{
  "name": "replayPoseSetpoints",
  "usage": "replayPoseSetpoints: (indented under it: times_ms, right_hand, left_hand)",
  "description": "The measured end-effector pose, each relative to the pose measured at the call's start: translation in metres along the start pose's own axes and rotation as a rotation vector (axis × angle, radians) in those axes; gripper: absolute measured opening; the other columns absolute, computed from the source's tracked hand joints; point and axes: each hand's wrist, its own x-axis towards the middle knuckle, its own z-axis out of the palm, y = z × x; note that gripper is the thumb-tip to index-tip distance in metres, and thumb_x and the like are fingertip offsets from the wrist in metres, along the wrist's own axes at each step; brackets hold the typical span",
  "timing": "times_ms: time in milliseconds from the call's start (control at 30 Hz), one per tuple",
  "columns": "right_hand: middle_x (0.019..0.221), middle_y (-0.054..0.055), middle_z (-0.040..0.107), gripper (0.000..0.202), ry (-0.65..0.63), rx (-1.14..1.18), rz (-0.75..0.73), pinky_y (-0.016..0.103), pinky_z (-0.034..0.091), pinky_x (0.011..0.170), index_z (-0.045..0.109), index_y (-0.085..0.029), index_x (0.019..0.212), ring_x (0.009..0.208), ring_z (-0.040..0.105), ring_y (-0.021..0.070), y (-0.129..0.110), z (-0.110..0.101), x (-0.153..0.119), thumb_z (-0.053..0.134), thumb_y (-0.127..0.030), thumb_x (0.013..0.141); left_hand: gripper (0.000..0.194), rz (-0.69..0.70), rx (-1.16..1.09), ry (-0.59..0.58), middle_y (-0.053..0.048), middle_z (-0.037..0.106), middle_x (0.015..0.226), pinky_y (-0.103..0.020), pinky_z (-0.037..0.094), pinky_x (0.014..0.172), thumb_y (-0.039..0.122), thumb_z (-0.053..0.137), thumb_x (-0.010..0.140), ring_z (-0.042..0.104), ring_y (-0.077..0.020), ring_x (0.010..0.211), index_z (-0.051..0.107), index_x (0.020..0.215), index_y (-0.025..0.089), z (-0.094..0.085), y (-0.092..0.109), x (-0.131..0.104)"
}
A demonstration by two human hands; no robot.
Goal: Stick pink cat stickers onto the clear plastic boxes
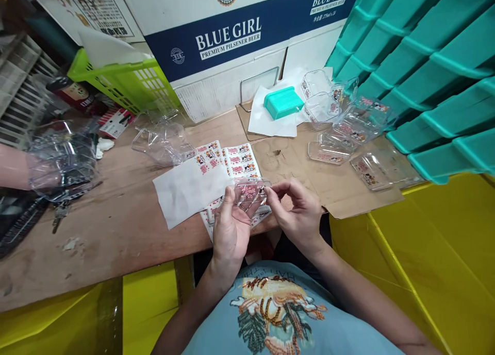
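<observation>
In my left hand (232, 226) lies a small clear plastic box (253, 184), tilted, held between the thumb and the fingers below. Pink lettering shows on its wall. My right hand (296, 210) is closed in a pinch at the box's right end, its fingertips against a small cartoon cat sticker (262, 194). How much of the sticker is pressed on the box I cannot tell. Under and beyond my left hand are printed sticker sheets (242, 159), partly covered by a blank white backing sheet (191, 190).
Clear boxes (162, 141) stand behind the sheets; stickered boxes (359, 128) cluster on cardboard at right. A teal tray (283, 102) rests on white paper. Teal bins (433, 82) rise at right. At left are a green basket (124, 82), keys (61, 210) and another person's arm (13, 167).
</observation>
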Motion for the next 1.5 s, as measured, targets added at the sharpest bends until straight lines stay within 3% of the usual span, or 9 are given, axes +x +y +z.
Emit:
replayPoseSetpoints:
  times_ms: [500,833,1400,1500]
  right_hand:
    - [0.060,-0.004,0.052,0.016,-0.048,-0.071,0.044,0.022,0.040,0.051,0.057,-0.020,0.074,0.052,0.047,0.0091,0.016,0.003,0.003,0.063,-0.025,0.087]
    - [0.061,-0.004,0.052,0.016,-0.020,-0.080,0.026,0.022,0.041,0.052,0.057,-0.021,0.073,0.052,0.046,0.0090,-0.002,-0.005,0.002,0.063,-0.024,0.088]
    - [0.063,-0.003,0.057,0.017,-0.075,0.093,0.202,0.021,0.040,0.051,0.058,-0.019,0.074,0.054,0.050,0.0091,0.020,0.004,0.002,0.068,-0.028,0.085]
    - [0.059,-0.005,0.054,0.021,-0.077,0.023,0.211,0.021,0.037,0.048,0.056,-0.019,0.075,0.050,0.047,0.0082,0.026,-0.002,0.005,0.074,-0.029,0.079]
  left_hand:
    - [0.018,-0.002,0.003,0.036,-0.003,0.075,0.108,-0.036,0.052,0.099,0.035,0.064,0.089,0.068,-0.0187,0.105,0.072,0.097,0.021,0.001,0.000,0.000]
    - [0.017,0.007,0.016,0.041,-0.003,0.075,0.108,-0.034,0.055,0.093,0.035,0.064,0.089,0.068,-0.0190,0.105,0.071,0.097,0.021,0.001,-0.001,0.001]
    - [0.016,0.005,-0.009,0.035,-0.003,0.074,0.110,-0.036,0.053,0.098,0.034,0.064,0.089,0.067,-0.0188,0.108,0.071,0.095,0.020,-0.001,-0.004,0.002]
    - [0.016,0.010,-0.007,0.052,-0.004,0.075,0.108,-0.037,0.055,0.095,0.033,0.064,0.089,0.068,-0.0194,0.106,0.071,0.096,0.020,-0.002,-0.001,0.004]
